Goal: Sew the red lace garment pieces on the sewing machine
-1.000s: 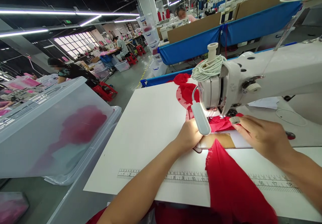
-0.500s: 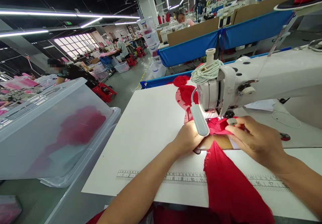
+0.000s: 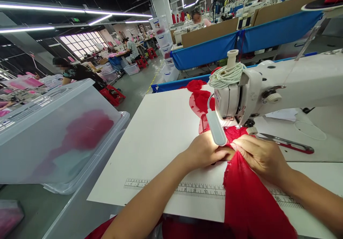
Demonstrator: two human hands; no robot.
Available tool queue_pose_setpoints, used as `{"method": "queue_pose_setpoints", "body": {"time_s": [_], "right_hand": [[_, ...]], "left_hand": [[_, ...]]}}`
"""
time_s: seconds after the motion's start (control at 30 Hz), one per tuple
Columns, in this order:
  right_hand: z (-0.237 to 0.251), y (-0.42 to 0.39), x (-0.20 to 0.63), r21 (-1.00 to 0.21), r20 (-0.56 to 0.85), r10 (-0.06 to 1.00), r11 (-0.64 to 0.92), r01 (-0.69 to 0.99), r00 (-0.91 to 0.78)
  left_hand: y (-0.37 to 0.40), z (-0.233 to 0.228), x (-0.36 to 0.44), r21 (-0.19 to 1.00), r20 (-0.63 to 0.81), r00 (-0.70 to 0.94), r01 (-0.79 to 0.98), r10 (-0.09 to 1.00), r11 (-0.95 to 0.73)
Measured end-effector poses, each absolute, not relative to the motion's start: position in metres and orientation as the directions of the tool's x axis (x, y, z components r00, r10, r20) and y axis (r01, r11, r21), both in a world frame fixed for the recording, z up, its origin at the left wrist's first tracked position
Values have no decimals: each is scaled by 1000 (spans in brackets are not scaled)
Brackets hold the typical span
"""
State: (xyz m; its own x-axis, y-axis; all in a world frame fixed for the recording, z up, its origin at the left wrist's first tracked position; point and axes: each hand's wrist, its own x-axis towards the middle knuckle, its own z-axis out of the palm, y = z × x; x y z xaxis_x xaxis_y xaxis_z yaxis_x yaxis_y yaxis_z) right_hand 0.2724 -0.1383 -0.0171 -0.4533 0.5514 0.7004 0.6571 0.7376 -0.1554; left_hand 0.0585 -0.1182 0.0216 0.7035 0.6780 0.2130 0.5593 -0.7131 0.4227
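Note:
Red fabric (image 3: 248, 192) runs from under the needle area of a white sewing machine (image 3: 300, 83) down over the table's front edge. My right hand (image 3: 259, 155) pinches this fabric just in front of the machine's head. Beside it, my left hand (image 3: 206, 151) rests by the presser foot with fingers curled at the red cloth; its fingertips are partly hidden by the small lamp (image 3: 216, 130). The lamp lights the cloth under the needle. To the right of my right hand, a pair of metal thread snips (image 3: 292, 144) with a red part lies on the machine bed.
A white table (image 3: 160, 124) with a printed ruler scale (image 3: 198, 191) lies under my arms. Red lace pieces (image 3: 200, 101) sit behind the machine's head. A clear plastic bin (image 3: 61, 135) with red cloth stands at left. A person (image 3: 77, 72) sits beyond it.
My right hand has moved left and toward me, from beside the needle to the fabric's near fold, uncovering the snips. My left hand stays near the lamp. The view has shifted slightly.

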Motion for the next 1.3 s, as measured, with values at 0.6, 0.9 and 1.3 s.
{"method": "queue_pose_setpoints", "body": {"time_s": [0.6,0.9,1.3], "right_hand": [[-18,-135,288,154,705,432,681,716,-562],[-17,-137,291,100,687,466,699,708,-557],[-23,-141,287,10,653,578,639,769,-489]], "left_hand": [[-134,-5,61,-55,340,759,606,556,-794],[-152,17,58,12,193,771,616,606,-788],[-154,4,63,-16,438,698,636,567,-771]]}}
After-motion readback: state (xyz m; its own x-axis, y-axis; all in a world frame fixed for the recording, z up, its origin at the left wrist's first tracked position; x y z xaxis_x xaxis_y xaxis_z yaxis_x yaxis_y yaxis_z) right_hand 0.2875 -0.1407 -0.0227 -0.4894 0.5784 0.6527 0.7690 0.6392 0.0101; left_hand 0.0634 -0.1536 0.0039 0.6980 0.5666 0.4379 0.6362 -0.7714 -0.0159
